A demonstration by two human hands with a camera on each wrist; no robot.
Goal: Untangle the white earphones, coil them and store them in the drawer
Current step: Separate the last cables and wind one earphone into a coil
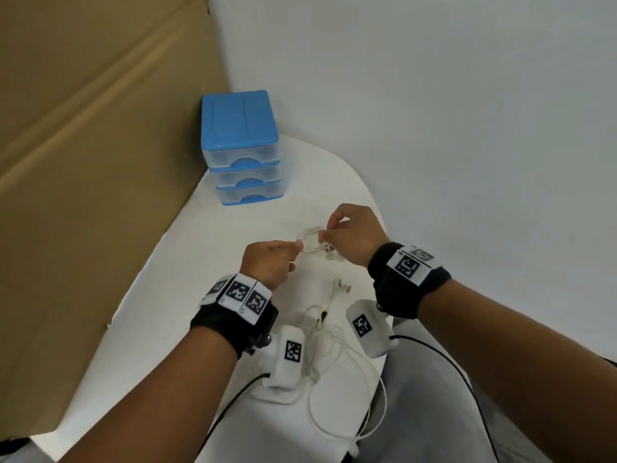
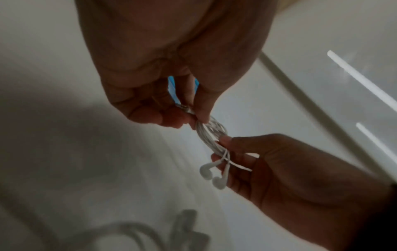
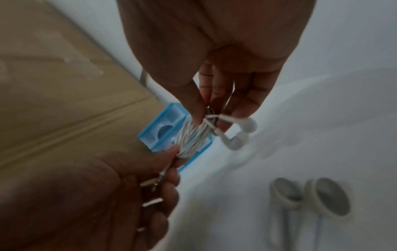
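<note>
Clearly the light, springy earphones [image 3: 193,135] need both ends held: left hand [image 1: 267,262] pinches the plug end, right hand [image 1: 350,235] the coil beside the buds

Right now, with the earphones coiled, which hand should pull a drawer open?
Probably the left hand. It pinches only the plug end of the coiled earphones and sits nearer the drawer unit; the right hand holds the coil by the earbuds and can keep it.
</note>
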